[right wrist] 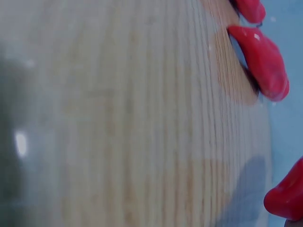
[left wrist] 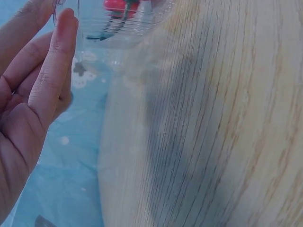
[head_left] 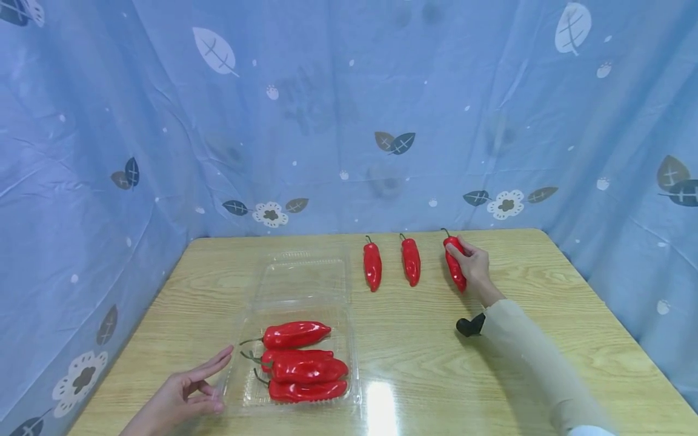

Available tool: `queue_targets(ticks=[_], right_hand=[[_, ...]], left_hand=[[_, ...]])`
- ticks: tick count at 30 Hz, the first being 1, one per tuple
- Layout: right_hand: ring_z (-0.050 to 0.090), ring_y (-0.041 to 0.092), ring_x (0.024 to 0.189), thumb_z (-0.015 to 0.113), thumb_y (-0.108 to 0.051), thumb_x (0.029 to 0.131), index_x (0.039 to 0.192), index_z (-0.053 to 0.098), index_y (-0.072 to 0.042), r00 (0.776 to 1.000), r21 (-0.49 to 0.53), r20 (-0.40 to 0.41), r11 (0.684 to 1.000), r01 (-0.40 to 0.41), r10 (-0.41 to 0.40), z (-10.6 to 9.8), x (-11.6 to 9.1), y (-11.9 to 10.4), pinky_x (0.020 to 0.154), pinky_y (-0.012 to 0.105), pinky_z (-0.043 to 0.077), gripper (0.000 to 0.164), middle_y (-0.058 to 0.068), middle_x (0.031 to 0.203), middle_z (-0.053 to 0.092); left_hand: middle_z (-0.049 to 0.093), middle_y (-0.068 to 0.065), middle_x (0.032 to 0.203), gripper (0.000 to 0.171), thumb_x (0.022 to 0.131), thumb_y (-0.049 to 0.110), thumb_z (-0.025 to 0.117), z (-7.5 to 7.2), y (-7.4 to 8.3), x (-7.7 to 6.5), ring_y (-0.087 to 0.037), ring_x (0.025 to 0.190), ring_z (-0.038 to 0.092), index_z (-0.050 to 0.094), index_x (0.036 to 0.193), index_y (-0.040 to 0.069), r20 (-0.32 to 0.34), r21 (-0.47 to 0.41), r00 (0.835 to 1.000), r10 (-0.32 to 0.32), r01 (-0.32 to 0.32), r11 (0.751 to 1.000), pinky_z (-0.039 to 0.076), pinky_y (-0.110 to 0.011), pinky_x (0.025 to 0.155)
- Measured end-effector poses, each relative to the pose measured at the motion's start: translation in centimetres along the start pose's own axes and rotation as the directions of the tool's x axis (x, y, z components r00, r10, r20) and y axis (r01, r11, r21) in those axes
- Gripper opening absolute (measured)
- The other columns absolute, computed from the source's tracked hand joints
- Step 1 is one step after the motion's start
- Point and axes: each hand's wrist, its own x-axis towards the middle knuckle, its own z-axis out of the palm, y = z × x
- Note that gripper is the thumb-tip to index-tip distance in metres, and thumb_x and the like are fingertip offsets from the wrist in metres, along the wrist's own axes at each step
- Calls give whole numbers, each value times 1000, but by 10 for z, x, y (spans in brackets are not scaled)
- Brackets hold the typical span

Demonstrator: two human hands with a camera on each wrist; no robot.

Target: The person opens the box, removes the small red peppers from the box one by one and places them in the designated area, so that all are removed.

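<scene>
On the table (head_left: pixel 414 363) stands the clear container (head_left: pixel 302 284); at its left edge, the left hand (head_left: pixel 188 390) has loosely extended fingers. Well to its right, the right hand (head_left: pixel 473 263) pinches a red pepper (head_left: pixel 457 277), apparently picking up or placing; the next move, lift or release, calls for steadiness.

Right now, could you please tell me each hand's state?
Left hand: at the clear container's edge; grip cannot be told.
Right hand: holding a red pepper.
</scene>
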Motion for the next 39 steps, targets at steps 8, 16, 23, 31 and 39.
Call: queue_targets(ticks=[8, 16, 23, 31, 39], right_hand=[[34, 27, 137, 63, -24, 94, 143, 40, -12, 999, 2, -35, 999, -40, 40, 5, 13, 3, 107, 40, 34, 56, 14, 149, 37], [29, 35, 138, 63, -25, 94, 144, 40, -10, 998, -128, -33, 990, -56, 52, 8, 15, 7, 108, 46, 32, 57, 19, 150, 33], [29, 40, 137, 60, -26, 96, 146, 34, -7, 998, -221, 18, 973, -62, 67, 12, 16, 4, 107, 48, 32, 59, 25, 150, 29], [30, 38, 136, 63, -23, 94, 145, 36, -4, 994, -204, -5, 973, -104, 105, 13, 18, -1, 106, 47, 34, 61, 23, 149, 34], [31, 40, 136, 64, -20, 91, 146, 34, -1, 992, -189, -33, 974, -124, 120, 14, 18, -3, 106, 49, 34, 65, 23, 149, 34]], left_hand=[[33, 24, 148, 66, 84, -8, 65, 1, -1, 1, -12, 76, 66, 41, 144, 3, 6, 0, 997, 78, -78, 997, 50, -19, 74], [34, 30, 145, 67, 84, 0, 69, 3, 1, 3, -12, 75, 65, 40, 145, 6, -2, 29, 1000, 9, -9, 1000, 51, -21, 72], [33, 28, 146, 68, 85, -1, 68, 1, 2, 1, -13, 77, 66, 39, 146, 5, -1, 8, 1000, -11, 11, 1000, 52, -22, 72], [32, 40, 138, 67, 85, 7, 70, 1, 5, -1, -14, 77, 62, 40, 145, 5, -32, 24, 989, -142, 143, 989, 51, -23, 68], [33, 35, 142, 68, 83, 7, 72, 3, 4, -2, -12, 76, 64, 41, 145, 6, -63, 105, 996, -56, 62, 993, 51, -22, 68]])
